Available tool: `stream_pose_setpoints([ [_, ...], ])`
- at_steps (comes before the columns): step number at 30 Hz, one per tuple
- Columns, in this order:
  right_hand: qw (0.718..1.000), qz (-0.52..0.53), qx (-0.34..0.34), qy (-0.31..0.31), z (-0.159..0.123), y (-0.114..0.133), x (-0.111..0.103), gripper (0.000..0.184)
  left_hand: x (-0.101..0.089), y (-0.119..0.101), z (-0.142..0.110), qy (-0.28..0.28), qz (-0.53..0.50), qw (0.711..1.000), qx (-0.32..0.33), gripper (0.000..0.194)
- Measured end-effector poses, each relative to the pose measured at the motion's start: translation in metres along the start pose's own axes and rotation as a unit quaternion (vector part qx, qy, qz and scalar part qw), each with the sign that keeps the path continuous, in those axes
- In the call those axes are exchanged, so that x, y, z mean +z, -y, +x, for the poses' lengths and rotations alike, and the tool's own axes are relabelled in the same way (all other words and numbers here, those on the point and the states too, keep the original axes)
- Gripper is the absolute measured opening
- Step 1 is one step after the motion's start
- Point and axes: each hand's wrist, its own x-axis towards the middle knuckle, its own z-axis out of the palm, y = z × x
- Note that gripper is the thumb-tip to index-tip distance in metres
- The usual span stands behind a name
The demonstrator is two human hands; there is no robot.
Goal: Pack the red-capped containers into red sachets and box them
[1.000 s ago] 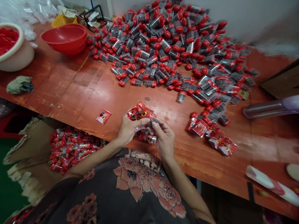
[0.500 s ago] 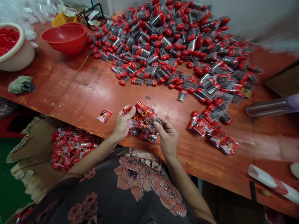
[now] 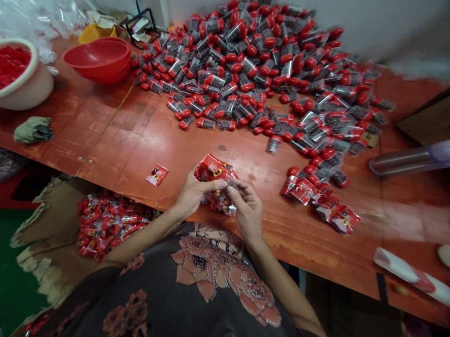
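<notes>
My left hand (image 3: 193,192) and my right hand (image 3: 247,205) meet at the table's near edge, both closed on a bunch of red printed wrappers and small capped tubes (image 3: 214,174). Fingertips pinch together at the bunch's right side. A big heap of clear tubes with red caps (image 3: 261,69) fills the far middle of the red table (image 3: 109,131). A small pile of red-wrapped pieces (image 3: 322,202) lies to the right of my hands. One loose red wrapper (image 3: 157,175) lies to the left.
A red bowl (image 3: 98,58) and a white basin of red caps (image 3: 13,74) stand at far left, with a crumpled rag (image 3: 33,129) near them. A cardboard box of wrapped pieces (image 3: 107,222) sits below the table edge. A purple-capped cylinder (image 3: 419,159) lies at right.
My hands drew apart around the bunch half a second ago and have closed together again, fingertips now touching over it.
</notes>
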Motion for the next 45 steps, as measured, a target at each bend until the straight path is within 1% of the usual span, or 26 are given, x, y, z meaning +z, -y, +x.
stream_pose_setpoints([
  [1, 1.0, -0.002, -0.001, -0.003, -0.001, 0.0, 0.001, 0.022, 0.001, 0.0, -0.001, 0.0, -0.002, 1.0, 0.002, 0.034],
  [5, 0.995, -0.048, -0.07, -0.058, -0.004, -0.002, 0.006, 0.025, 0.007, 0.003, -0.005, -0.017, -0.009, 1.0, 0.003, 0.032],
  [6, 0.995, -0.046, -0.068, -0.06, -0.004, -0.003, 0.007, 0.025, 0.008, 0.004, -0.006, -0.021, -0.009, 1.0, 0.003, 0.033],
  [10, 0.998, -0.015, -0.026, -0.058, 0.001, -0.004, 0.002, 0.022, 0.005, 0.003, -0.006, -0.043, -0.03, 0.998, 0.02, 0.034],
  [15, 0.998, -0.026, -0.027, -0.046, 0.006, -0.002, -0.008, 0.022, -0.003, -0.008, 0.001, -0.064, -0.066, 0.994, 0.054, 0.031],
  [20, 0.998, -0.049, -0.041, -0.019, 0.005, 0.002, -0.011, 0.022, -0.006, -0.012, 0.003, -0.059, -0.029, 0.996, 0.067, 0.034],
  [24, 0.998, -0.05, -0.037, -0.025, 0.003, 0.003, -0.01, 0.022, -0.006, -0.008, 0.001, -0.058, -0.024, 0.994, 0.094, 0.039],
  [26, 0.998, -0.044, -0.032, -0.028, 0.003, 0.002, -0.007, 0.022, -0.005, -0.006, -0.001, -0.052, -0.008, 0.995, 0.088, 0.041],
  [31, 0.999, -0.023, -0.023, -0.008, 0.0, -0.001, 0.0, 0.024, 0.001, -0.004, -0.004, -0.052, 0.019, 0.996, 0.077, 0.043],
  [35, 0.996, -0.057, -0.066, -0.027, -0.001, -0.008, 0.0, 0.025, 0.003, -0.004, -0.003, -0.038, 0.015, 0.997, 0.066, 0.049],
  [37, 0.993, -0.081, -0.083, -0.021, -0.002, -0.01, -0.002, 0.026, 0.003, -0.004, -0.001, -0.039, 0.007, 0.996, 0.074, 0.05],
  [39, 0.992, -0.092, -0.087, -0.008, -0.002, -0.009, -0.003, 0.025, 0.002, -0.005, 0.0, -0.04, -0.003, 0.996, 0.08, 0.05],
  [41, 0.993, -0.086, -0.086, 0.0, -0.002, -0.005, -0.002, 0.024, 0.002, -0.006, 0.0, -0.027, -0.01, 0.997, 0.076, 0.049],
  [45, 0.996, -0.053, -0.065, -0.01, -0.004, 0.004, 0.003, 0.02, 0.002, -0.007, -0.002, 0.003, 0.008, 0.999, 0.043, 0.04],
])
